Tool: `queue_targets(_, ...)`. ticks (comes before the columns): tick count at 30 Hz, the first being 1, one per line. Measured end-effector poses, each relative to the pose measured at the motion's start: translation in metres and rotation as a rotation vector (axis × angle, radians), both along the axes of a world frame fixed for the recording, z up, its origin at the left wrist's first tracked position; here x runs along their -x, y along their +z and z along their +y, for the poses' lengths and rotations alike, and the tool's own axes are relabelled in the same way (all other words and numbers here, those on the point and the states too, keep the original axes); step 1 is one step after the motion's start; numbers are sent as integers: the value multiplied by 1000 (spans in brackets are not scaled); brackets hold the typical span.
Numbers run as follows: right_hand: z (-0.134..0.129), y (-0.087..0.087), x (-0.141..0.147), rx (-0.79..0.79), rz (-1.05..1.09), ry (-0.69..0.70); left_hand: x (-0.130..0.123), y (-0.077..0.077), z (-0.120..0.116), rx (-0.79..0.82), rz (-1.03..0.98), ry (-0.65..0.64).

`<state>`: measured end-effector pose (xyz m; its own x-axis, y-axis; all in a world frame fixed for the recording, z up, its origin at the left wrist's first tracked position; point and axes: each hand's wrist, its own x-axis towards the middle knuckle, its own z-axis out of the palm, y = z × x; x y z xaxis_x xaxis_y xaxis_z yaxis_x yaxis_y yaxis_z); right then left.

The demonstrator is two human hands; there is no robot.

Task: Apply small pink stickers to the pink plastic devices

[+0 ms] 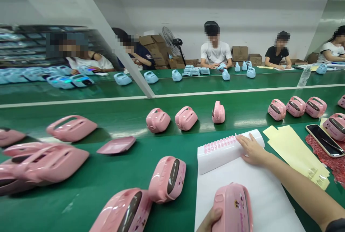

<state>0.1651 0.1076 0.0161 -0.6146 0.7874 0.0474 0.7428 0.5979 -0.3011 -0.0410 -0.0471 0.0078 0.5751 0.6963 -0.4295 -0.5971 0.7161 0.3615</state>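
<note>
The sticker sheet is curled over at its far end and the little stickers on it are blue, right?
Not blue: the head view shows that the little stickers are pink. The sticker sheet is curled over at its far end.

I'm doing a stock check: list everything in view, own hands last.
Table: one, green, foreground
Held case: one, pink, front centre
Loose cases: over ten, pink, left to right
Flat panel: one, pink, centre-left
Sticker sheet: one, white, pink-stickered, right of centre
Papers: several, yellow, right
Phone: one, black screen, right
Mat: one, red, right edge
Smaller-looking cases: many, blue, far side
Bottle: one, clear, far right
Post: one, white, upper left
Fan: one, dark, back
Boxes: several, brown, back
Seated people: five, white or dark tops, far side
Left grip: one, bare, on held case
Right grip: one, bare, on sticker sheet
</note>
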Motion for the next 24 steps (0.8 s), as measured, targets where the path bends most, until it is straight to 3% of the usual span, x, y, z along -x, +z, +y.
queue_targets(4, -1, -2, 1, 41, 49, -16, -10, 15, 34, -187, -22, 107)
queue_targets(10, 14, 5, 5, 74, 112, -82, -13, -4, 81, -158, 25, 232)
queue_targets(17, 49, 13, 51, 92, 279, -180, -13, -17, 82, -142, 20, 276)
queue_targets(20, 50, 14, 61, 108, 393, -204, -13, -17, 83, -128, 0, 300)
queue_targets(24, 39, 22, 52, 124, 625, -290, -14, -15, 84, -112, -50, 366)
